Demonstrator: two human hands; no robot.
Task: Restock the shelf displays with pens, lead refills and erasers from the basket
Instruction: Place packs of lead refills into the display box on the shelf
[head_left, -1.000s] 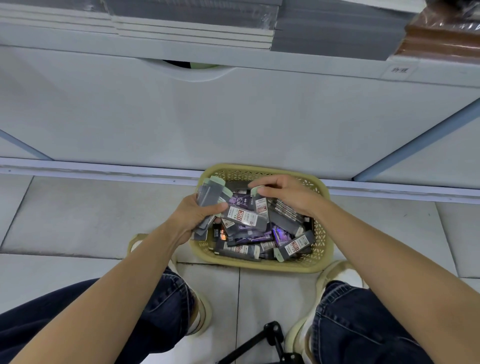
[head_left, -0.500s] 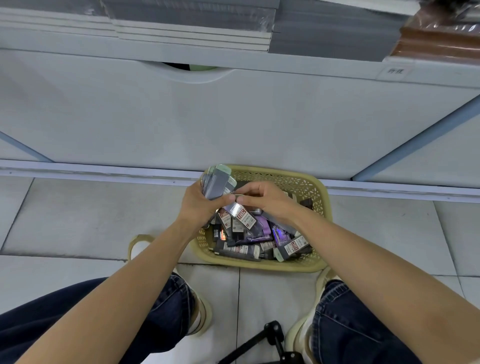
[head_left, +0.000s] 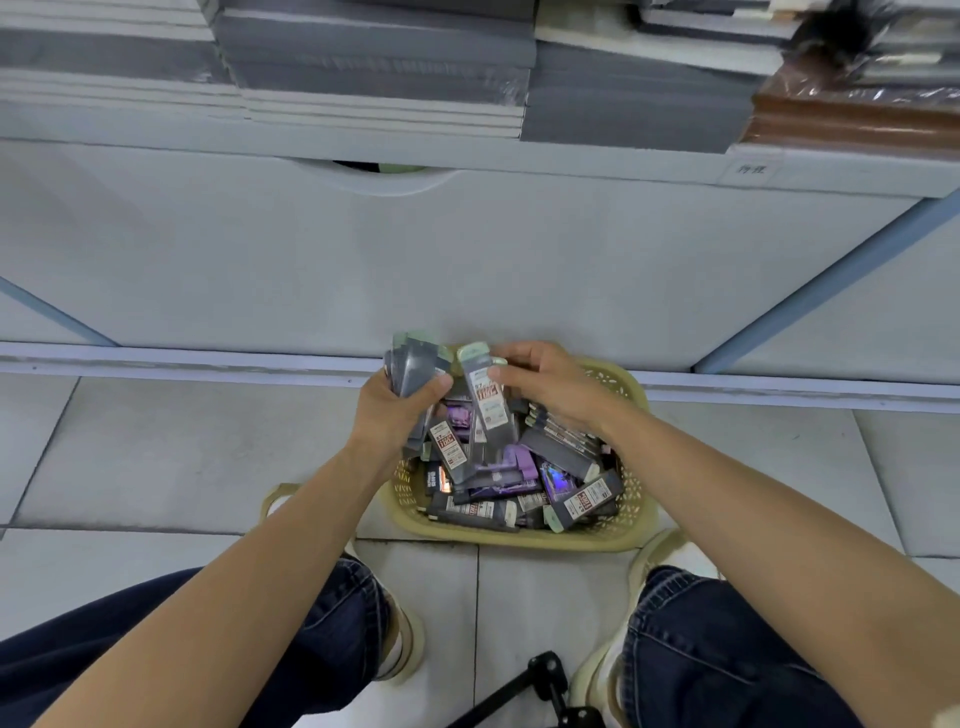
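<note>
left hand (head_left: 393, 410) is gripping a fat stack of packs (head_left: 415, 371); right hand (head_left: 550, 387) pinches one more pack (head_left: 483, 389) over the basket (head_left: 631, 525); overstuffed stack could easily fan out and spill

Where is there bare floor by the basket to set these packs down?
Bare tiles lie left of the basket, between the shelf base and the left leg, and right of it below the blue strut. The basket is crammed with packs.
</note>
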